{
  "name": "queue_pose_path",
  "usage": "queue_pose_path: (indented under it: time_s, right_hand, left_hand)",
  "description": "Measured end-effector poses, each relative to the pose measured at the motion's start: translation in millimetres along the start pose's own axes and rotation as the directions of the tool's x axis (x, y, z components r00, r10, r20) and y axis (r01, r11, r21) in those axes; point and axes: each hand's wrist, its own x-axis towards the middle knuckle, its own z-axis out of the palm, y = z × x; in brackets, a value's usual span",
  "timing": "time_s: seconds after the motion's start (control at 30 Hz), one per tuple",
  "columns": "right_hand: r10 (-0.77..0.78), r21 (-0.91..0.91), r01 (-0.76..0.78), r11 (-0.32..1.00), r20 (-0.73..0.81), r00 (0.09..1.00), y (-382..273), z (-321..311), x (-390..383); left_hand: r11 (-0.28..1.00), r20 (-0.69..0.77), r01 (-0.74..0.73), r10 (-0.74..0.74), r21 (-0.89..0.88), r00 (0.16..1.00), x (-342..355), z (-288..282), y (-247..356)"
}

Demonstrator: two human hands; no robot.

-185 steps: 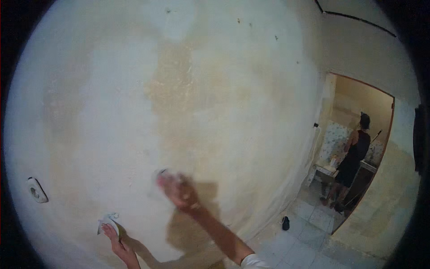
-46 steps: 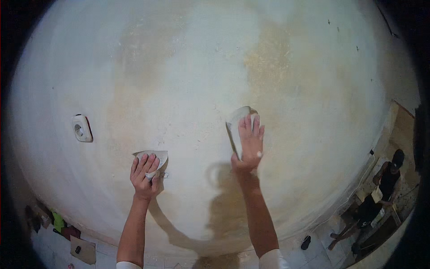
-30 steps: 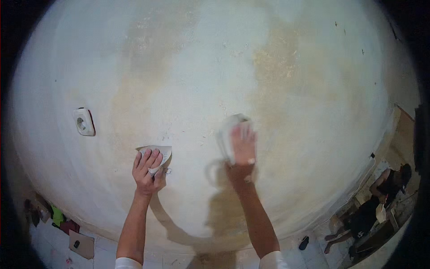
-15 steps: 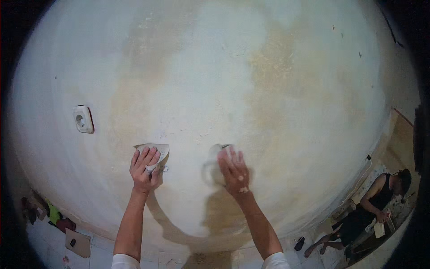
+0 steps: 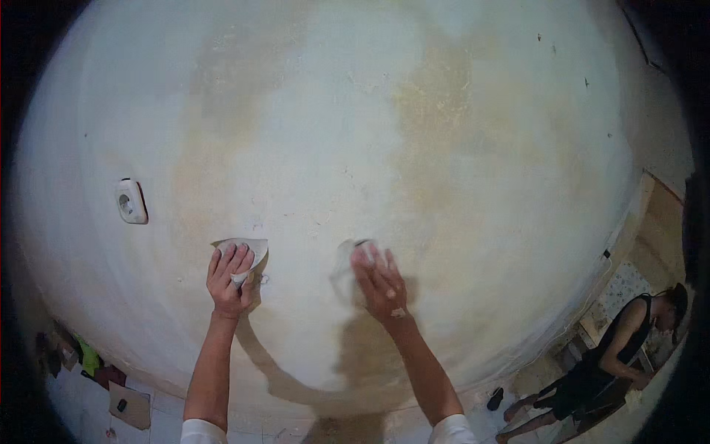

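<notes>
My left hand (image 5: 231,275) presses a curled grey paper sheet (image 5: 259,247) against the stained white wall (image 5: 503,192), fingers bent over it. To the right, at about the same height, my right hand (image 5: 379,285) holds a pale grey sheet (image 5: 344,257) against the wall; this sheet and the fingertips are smeared by motion. A white socket (image 5: 132,201) is set in the wall left of my left hand. My shadow falls below both hands.
At right, a person in dark clothes (image 5: 614,348) bends over in a doorway (image 5: 651,214). A dark shoe (image 5: 495,397) lies on the tiled floor. At lower left are a cardboard piece (image 5: 133,414), a green item (image 5: 90,357) and other bits along the wall's foot.
My right hand has moved down the wall and slightly left since 1.5 seconds ago, with its sheet. My left hand stays on its sheet. The person at right has bent lower.
</notes>
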Motion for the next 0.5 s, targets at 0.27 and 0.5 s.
queue_pose_path:
  time_s: [0.27,0.5]
  right_hand:
    - [0.394,0.005,-0.465,0.885,-0.541,0.743,47.6,-37.2,5.2]
    - [0.120,-0.067,-0.150,0.986,-0.332,0.936,1.1,1.1,3.9]
  left_hand:
    - [1.000,-0.002,0.010,-0.010,-0.009,1.000,-4.6,-1.4,-4.9]
    - [0.998,-0.040,0.014,-0.016,-0.056,0.999,0.6,4.9,2.1]
